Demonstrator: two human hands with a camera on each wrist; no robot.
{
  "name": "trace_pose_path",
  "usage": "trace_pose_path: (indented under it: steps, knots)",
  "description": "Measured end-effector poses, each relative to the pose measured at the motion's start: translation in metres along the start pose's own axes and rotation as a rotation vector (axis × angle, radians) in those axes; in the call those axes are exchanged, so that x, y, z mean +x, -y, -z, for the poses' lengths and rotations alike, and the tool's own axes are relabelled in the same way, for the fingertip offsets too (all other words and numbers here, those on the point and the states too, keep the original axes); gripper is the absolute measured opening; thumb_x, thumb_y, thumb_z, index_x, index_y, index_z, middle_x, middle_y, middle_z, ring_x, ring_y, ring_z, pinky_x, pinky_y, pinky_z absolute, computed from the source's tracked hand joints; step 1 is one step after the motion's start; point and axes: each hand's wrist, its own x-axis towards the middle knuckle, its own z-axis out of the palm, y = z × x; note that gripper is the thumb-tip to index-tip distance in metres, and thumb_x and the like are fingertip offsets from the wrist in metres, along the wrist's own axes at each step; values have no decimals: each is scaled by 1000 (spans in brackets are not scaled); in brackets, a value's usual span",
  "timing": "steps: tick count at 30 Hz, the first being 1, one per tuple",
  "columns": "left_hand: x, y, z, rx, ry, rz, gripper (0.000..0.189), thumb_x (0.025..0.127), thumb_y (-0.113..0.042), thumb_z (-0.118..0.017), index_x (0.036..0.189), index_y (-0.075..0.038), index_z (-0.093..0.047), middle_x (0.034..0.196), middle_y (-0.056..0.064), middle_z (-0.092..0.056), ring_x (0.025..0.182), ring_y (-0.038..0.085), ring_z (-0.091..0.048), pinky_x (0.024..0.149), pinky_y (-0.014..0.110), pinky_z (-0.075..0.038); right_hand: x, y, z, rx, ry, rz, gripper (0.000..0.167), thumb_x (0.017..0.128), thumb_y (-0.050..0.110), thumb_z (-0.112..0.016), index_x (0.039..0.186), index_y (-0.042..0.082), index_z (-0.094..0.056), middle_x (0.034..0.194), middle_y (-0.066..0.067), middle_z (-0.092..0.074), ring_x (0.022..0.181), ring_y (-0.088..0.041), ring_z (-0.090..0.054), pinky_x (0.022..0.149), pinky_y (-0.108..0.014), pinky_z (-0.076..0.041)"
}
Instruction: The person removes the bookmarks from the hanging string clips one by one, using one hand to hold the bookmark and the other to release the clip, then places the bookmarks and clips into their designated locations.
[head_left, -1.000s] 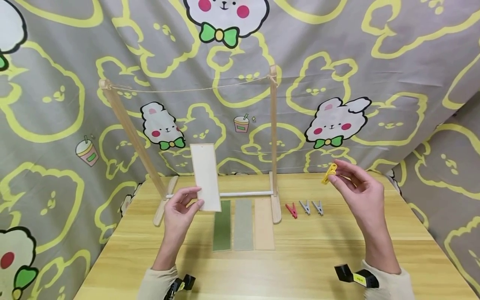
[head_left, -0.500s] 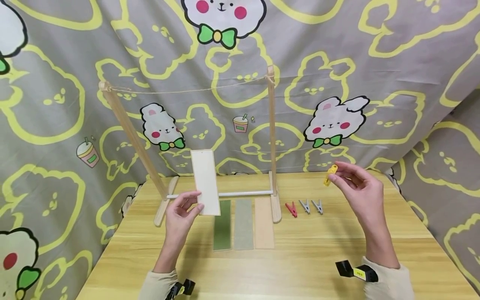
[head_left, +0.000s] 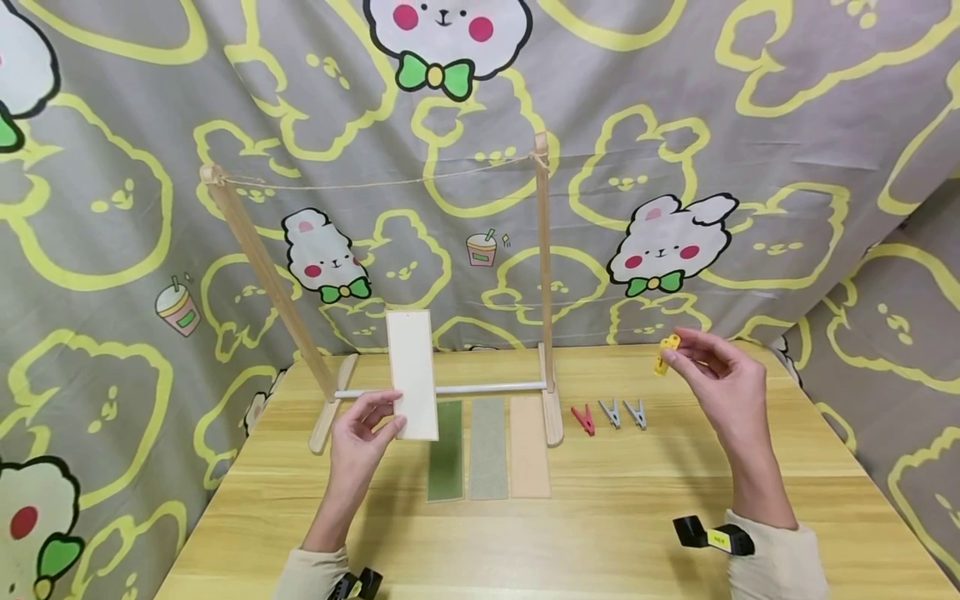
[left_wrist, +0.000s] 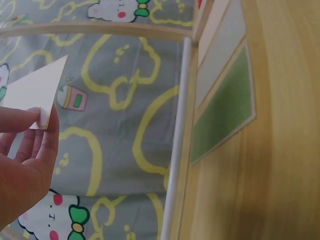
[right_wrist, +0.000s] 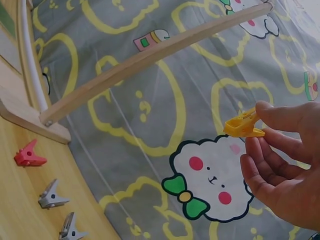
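Note:
Between thumb and fingers, my left hand pinches a cream-white rectangular card by its lower left edge, upright above the table. A tiny hole shows near the card's top. My right hand pinches a yellow clothespin, raised over the table's right side; the right wrist view shows the clothespin between thumb and fingertips. On the table lie a green card, partly hidden behind the white one, a grey card and a peach card. A red clothespin and two grey clothespins lie to their right.
A wooden stand rises behind the cards, with a left post, a right post and a white bar low between them. A thin string joins the post tops. A patterned curtain hangs behind the table.
My left hand has lowered the white card slightly. In my right hand the yellow clothespin has turned a little more upright and shifted slightly right. The cards and clothespins on the table stay put.

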Motion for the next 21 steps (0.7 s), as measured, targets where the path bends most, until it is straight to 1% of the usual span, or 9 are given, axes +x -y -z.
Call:
trace_pose_path:
  steps: [5, 11, 16, 21]
  knots:
    - [-3, 4, 3, 22, 2, 29, 36, 79, 28, -67, 113, 21, -61, 109, 6, -71, 92, 15, -69, 71, 21, -59, 2, -7, 0, -6, 7, -12, 40, 89, 6, -80, 126, -5, -69, 97, 5, -69, 88, -6, -66, 80, -9, -53]
    - [-8, 9, 12, 52, -11, 51, 36, 79, 27, -67, 113, 21, -61, 109, 6, -71, 92, 14, -68, 69, 19, -58, 5, -17, -2, -33, 14, -20, 40, 90, 7, -79, 126, -6, -68, 99, 7, -69, 89, -3, -66, 78, -9, -53]
    - [-11, 14, 20, 70, -21, 63, 37, 78, 29, -66, 114, 21, -60, 110, 4, -71, 92, 13, -68, 70, 19, -58, 6, -24, -4, -88, 30, -29, 41, 91, 13, -79, 127, -4, -68, 101, 7, -68, 90, -2, -64, 77, -8, -52]
    - [-14, 18, 25, 96, -13, 89, 36, 80, 27, -66, 114, 21, -60, 111, 2, -72, 93, 12, -69, 72, 18, -58, 6, -29, -3, -128, 27, -35, 41, 92, 17, -79, 126, -3, -69, 98, 9, -68, 87, 0, -63, 75, -7, -52]
